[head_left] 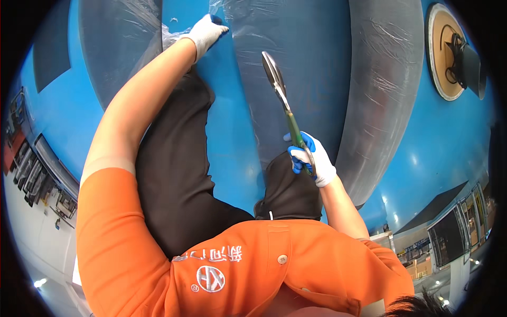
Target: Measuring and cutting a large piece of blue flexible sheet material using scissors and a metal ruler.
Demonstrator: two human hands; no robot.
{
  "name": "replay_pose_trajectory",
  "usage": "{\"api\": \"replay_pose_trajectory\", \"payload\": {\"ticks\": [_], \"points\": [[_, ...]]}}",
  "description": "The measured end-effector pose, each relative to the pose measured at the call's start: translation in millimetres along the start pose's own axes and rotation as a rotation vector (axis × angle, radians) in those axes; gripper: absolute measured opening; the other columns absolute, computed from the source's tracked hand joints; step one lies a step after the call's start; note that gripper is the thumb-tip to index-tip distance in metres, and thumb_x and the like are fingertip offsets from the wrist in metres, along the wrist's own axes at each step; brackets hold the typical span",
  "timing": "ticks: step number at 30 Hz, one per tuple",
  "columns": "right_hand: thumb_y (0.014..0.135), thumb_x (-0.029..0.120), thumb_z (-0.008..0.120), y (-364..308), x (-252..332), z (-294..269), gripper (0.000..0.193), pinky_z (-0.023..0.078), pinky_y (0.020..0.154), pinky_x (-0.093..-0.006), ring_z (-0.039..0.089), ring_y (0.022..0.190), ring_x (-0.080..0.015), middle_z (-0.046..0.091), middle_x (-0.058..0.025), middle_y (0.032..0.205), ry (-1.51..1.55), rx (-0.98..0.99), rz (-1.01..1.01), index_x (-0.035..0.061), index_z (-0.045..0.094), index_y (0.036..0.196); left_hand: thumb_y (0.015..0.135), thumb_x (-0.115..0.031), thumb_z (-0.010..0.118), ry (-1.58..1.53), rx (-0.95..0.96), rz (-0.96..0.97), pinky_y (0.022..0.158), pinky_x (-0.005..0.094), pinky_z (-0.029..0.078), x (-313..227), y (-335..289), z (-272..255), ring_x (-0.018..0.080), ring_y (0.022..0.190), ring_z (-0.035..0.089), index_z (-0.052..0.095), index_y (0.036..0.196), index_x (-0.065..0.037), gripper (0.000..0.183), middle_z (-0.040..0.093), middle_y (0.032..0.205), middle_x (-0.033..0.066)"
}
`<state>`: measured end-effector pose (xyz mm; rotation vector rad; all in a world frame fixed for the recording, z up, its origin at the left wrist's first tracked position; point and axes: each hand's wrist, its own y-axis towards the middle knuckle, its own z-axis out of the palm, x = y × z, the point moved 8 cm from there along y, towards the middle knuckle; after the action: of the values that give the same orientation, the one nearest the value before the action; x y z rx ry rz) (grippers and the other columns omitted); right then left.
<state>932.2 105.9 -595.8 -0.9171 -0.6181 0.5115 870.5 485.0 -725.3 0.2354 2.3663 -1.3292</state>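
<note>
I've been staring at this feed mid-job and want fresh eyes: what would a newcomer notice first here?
First, the long metal-bladed shears with green handles, held right of centre in the right hand, which wears a white-and-blue glove. Next, the bright orange short-sleeved fabric shirt filling the bottom middle of the view. Near the top, left of centre, the left hand, similarly gloved, is beside crumpled clear plastic film.

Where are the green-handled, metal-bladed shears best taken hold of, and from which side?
Probably the shears are best gripped around the green handles, coming from the wearer's near side, where the white-and-blue-gloved right hand holds them. The long metal blades point forward, away from the body, making that end riskier.
</note>
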Motion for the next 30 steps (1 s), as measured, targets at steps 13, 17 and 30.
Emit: {"api": "replay_pose_trajectory", "payload": {"ticks": [13,17,30], "points": [[0.087,0.019,0.066,68,14,24,0.033,0.044,0.047,-0.0241,0.047,0.054,-0.0070,0.051,0.0021,0.074,0.079,0.074,-0.040,0.0024,0.054,0.113,0.088,-0.019,0.065,-0.063,-0.059,0.004,0.080,0.0261,0.046,25,31,8,0.0119,0.085,0.059,0.066,0.104,-0.005,0.021,0.068,0.094,0.0024],[0.087,0.032,0.067,93,20,23,0.045,0.044,0.051,-0.0261,0.048,0.059,-0.0092,0.048,0.0009,0.070,0.015,0.068,-0.011,0.0016,0.051,0.117,0.088,-0.020,0.066,-0.035,-0.076,0.065,0.080,0.0263,0.046,26,33,3,0.0116,0.085,0.060,0.067,0.100,-0.005,0.019,0.068,0.092,0.0022],[0.091,0.035,0.062,126,45,34,0.041,0.047,0.051,-0.0286,0.051,0.058,-0.0112,0.052,-0.0018,0.068,-0.057,0.065,0.048,0.0021,0.054,0.113,0.082,-0.025,0.066,0.020,-0.103,0.161,0.075,0.0359,0.050,10,26,-15,0.0245,0.080,0.063,0.066,0.098,0.001,0.031,0.068,0.088,0.0151]]}}
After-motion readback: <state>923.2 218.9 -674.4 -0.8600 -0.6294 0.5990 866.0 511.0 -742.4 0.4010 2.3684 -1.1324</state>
